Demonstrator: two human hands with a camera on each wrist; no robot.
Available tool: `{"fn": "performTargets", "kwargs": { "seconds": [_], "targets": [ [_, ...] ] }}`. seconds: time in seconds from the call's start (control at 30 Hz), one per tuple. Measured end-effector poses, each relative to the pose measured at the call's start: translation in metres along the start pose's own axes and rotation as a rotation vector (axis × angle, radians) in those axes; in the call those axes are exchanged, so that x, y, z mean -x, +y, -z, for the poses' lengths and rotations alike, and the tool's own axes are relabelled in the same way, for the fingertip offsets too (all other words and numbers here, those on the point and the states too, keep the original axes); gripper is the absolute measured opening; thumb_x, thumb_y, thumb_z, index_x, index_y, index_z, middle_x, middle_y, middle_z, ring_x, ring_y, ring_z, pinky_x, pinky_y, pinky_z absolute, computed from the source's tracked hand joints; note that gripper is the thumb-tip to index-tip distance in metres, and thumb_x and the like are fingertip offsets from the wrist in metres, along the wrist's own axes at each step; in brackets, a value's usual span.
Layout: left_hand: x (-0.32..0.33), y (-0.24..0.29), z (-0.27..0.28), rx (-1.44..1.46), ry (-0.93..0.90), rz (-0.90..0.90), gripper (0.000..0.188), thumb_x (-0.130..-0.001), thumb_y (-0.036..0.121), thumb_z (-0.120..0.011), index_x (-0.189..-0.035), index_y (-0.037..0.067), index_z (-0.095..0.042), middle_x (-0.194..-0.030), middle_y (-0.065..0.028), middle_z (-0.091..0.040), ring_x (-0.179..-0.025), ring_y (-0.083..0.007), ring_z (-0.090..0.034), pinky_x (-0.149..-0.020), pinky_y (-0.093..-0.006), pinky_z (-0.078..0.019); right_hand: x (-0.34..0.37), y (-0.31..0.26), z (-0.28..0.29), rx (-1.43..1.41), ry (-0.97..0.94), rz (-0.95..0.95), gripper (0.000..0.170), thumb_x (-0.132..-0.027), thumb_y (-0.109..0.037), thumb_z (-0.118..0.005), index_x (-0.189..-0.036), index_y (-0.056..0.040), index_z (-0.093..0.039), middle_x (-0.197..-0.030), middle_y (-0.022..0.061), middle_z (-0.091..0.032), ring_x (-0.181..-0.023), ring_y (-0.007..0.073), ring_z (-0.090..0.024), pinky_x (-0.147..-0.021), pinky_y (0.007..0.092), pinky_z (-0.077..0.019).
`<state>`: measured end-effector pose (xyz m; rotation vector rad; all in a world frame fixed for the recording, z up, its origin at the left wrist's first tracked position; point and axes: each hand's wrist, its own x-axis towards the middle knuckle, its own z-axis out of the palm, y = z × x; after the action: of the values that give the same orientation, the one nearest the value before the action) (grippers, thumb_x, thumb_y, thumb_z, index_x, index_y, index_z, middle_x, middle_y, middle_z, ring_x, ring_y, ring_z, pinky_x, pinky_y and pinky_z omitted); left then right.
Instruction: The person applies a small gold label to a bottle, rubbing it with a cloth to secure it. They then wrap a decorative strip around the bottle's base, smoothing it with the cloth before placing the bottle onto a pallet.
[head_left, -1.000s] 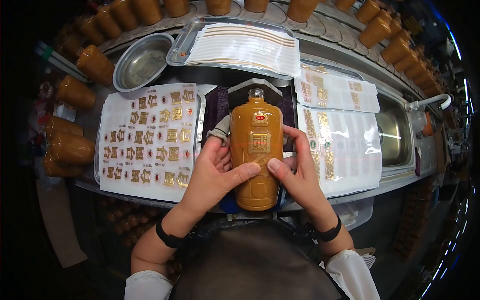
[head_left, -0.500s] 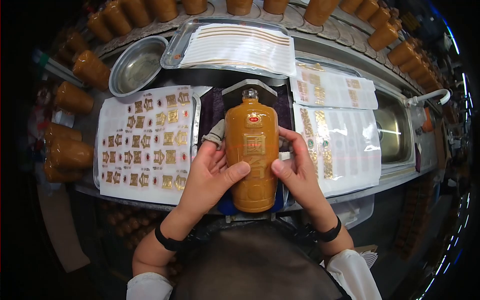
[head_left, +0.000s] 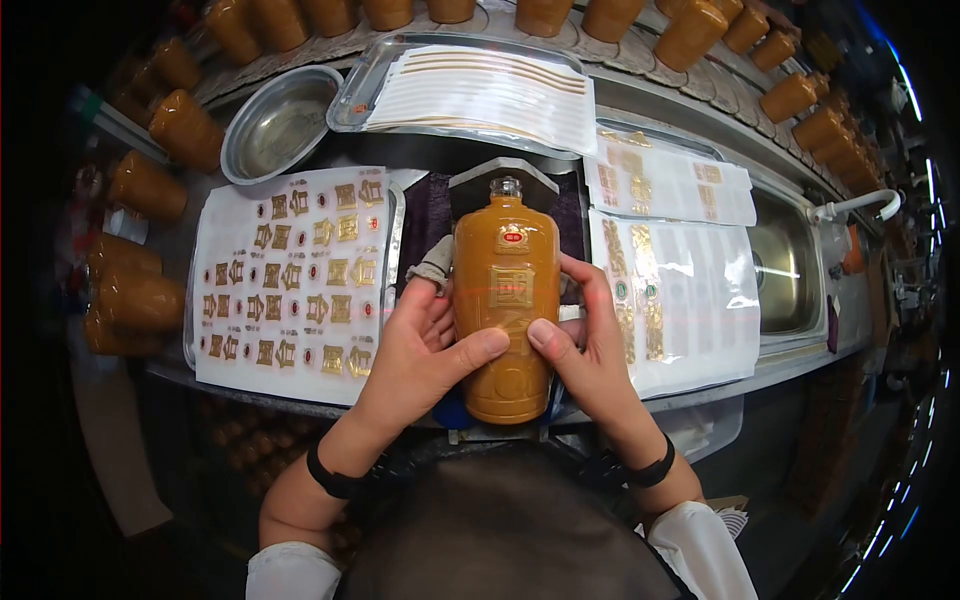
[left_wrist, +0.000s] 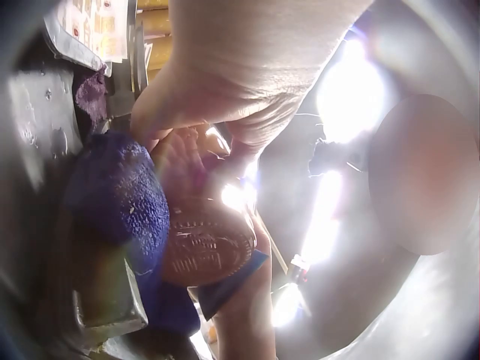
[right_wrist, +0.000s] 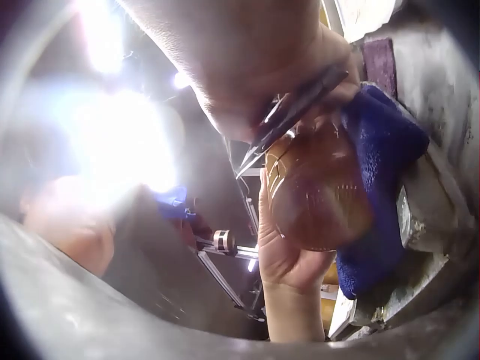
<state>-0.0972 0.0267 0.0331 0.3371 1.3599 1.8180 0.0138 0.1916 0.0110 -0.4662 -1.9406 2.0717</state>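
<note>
A glossy amber-brown bottle (head_left: 507, 255) leans neck-away on a support, with a red oval label and a gold character on its front. My left hand (head_left: 412, 345) grips its left side, thumb pressing the lower front; a grey cloth cover (head_left: 435, 262) wraps one fingertip. On the other side my right hand (head_left: 595, 350) holds the bottle, its thumb on the front beneath the gold character. A slim, dark pointed tool, resembling tweezers (right_wrist: 300, 109), lies along the right hand in the right wrist view. Blue cloth (left_wrist: 124, 199) pads the support near the bottle's base.
Sheets of gold and red stickers (head_left: 285, 290) lie on a tray at left, more gold transfer sheets (head_left: 690, 300) at right. Behind are a metal bowl (head_left: 275, 120) and a tray of white strips (head_left: 490, 90). A sink (head_left: 785, 265) is far right; brown bottles (head_left: 690, 35) line a curved conveyor.
The right thumb slid out to the bottle's edge, then back onto its front. Between them the thumbs bared lettering below the gold character, now partly covered again. Conveyor bottles shifted rightward.
</note>
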Motion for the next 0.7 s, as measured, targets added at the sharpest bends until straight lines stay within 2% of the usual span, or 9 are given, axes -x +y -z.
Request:
{"fn": "performTargets", "kwargs": {
  "seconds": [0.13, 0.2, 0.3, 0.43, 0.5, 0.53, 0.57, 0.63, 0.7],
  "targets": [
    [0.001, -0.003, 0.0, 0.007, 0.0, -0.048, 0.089, -0.085, 0.009, -0.078, -0.153, 0.0, -0.02, -0.15, -0.0179, -0.037, -0.14, -0.0234, -0.04, -0.117, -0.0373, -0.0323, -0.002, -0.014, 0.006, -0.011, -0.011, -0.102, 0.062, -0.091, -0.017, -0.07, -0.142, 0.0004, -0.039, -0.119, 0.0092, -0.056, -0.073, 0.0027, -0.056, -0.064, 0.0177, -0.0442],
    [0.005, -0.004, -0.003, 0.004, 0.0, -0.087, 0.088, -0.087, 0.009, -0.076, -0.153, -0.001, -0.019, -0.151, -0.0173, -0.036, -0.141, -0.0228, -0.037, -0.118, -0.0365, -0.0295, -0.011, -0.018, 0.024, -0.155, 0.125, -0.237, 0.037, -0.093, -0.018, -0.066, -0.122, 0.003, -0.056, -0.105, 0.0082, -0.064, -0.079, 0.0069, -0.061, -0.068, 0.0207, -0.0484],
    [0.009, -0.005, -0.004, -0.115, -0.034, -0.158, 0.095, -0.088, 0.006, -0.073, -0.157, -0.002, -0.008, -0.157, -0.0184, -0.028, -0.144, -0.0245, -0.033, -0.118, -0.0381, -0.0288, -0.028, -0.008, 0.053, -0.566, 0.382, -0.328, 0.028, -0.097, -0.025, -0.056, -0.109, -0.0005, -0.064, -0.083, 0.0049, -0.066, -0.068, 0.0108, -0.062, -0.059, 0.0252, -0.049],
    [0.009, -0.002, -0.002, -0.138, -0.044, -0.126, 0.096, -0.087, 0.005, -0.073, -0.157, -0.002, -0.006, -0.159, -0.0176, -0.026, -0.146, -0.024, -0.03, -0.119, -0.037, -0.0257, -0.009, -0.053, 0.016, -0.232, 0.219, -0.093, 0.031, -0.087, -0.002, -0.068, -0.115, 0.0007, -0.055, -0.101, 0.0089, -0.061, -0.092, 0.0136, -0.062, -0.078, 0.0261, -0.0525],
    [0.01, -0.001, -0.001, -0.139, -0.051, -0.108, 0.096, -0.087, 0.005, -0.073, -0.157, -0.003, -0.007, -0.158, -0.0173, -0.026, -0.146, -0.0238, -0.03, -0.119, -0.0366, -0.0252, 0.004, -0.062, 0.008, 0.141, 0.146, 0.173, 0.049, -0.08, 0.006, -0.073, -0.122, 0.0002, -0.048, -0.105, 0.0106, -0.059, -0.094, 0.0154, -0.061, -0.077, 0.0293, -0.0527],
    [0.011, -0.001, -0.001, -0.145, -0.053, -0.102, 0.096, -0.087, 0.005, -0.073, -0.157, -0.003, -0.007, -0.158, -0.0173, -0.026, -0.146, -0.0238, -0.03, -0.119, -0.0367, -0.0252, -0.001, -0.06, 0.011, 0.312, -0.002, 0.407, 0.044, -0.078, 0.004, -0.075, -0.116, 0.0002, -0.055, -0.098, 0.0116, -0.062, -0.087, 0.0179, -0.063, -0.072, 0.029, -0.0519],
    [0.01, -0.001, -0.001, -0.151, -0.055, -0.094, 0.096, -0.088, 0.005, -0.073, -0.156, -0.003, -0.007, -0.158, -0.0172, -0.026, -0.146, -0.0237, -0.03, -0.119, -0.0367, -0.0252, -0.006, -0.072, 0.009, 0.547, -0.123, 0.466, 0.033, -0.075, 0.004, -0.077, -0.104, 0.0009, -0.061, -0.087, 0.0136, -0.062, -0.077, 0.0241, -0.063, -0.068, 0.0317, -0.051],
    [0.009, -0.001, -0.001, -0.164, -0.049, -0.118, 0.095, -0.087, 0.005, -0.073, -0.156, -0.002, -0.008, -0.157, -0.0166, -0.028, -0.145, -0.0232, -0.031, -0.119, -0.0368, -0.026, -0.029, -0.087, -0.004, 0.761, -0.143, 0.665, 0.024, -0.075, 0.002, -0.078, -0.095, -0.0001, -0.064, -0.082, 0.0143, -0.063, -0.072, 0.0293, -0.062, -0.065, 0.0349, -0.0501],
    [0.01, -0.005, 0.0, -0.183, -0.044, -0.128, 0.094, -0.087, 0.005, -0.073, -0.156, -0.002, -0.009, -0.156, -0.016, -0.029, -0.145, -0.0228, -0.032, -0.119, -0.0367, -0.0268, -0.065, -0.082, -0.002, 0.811, 0.07, 0.707, 0.023, -0.078, 0.0, -0.076, -0.097, -0.0009, -0.064, -0.084, 0.0138, -0.064, -0.07, 0.03, -0.061, -0.063, 0.0368, -0.0493]
  ]
}}
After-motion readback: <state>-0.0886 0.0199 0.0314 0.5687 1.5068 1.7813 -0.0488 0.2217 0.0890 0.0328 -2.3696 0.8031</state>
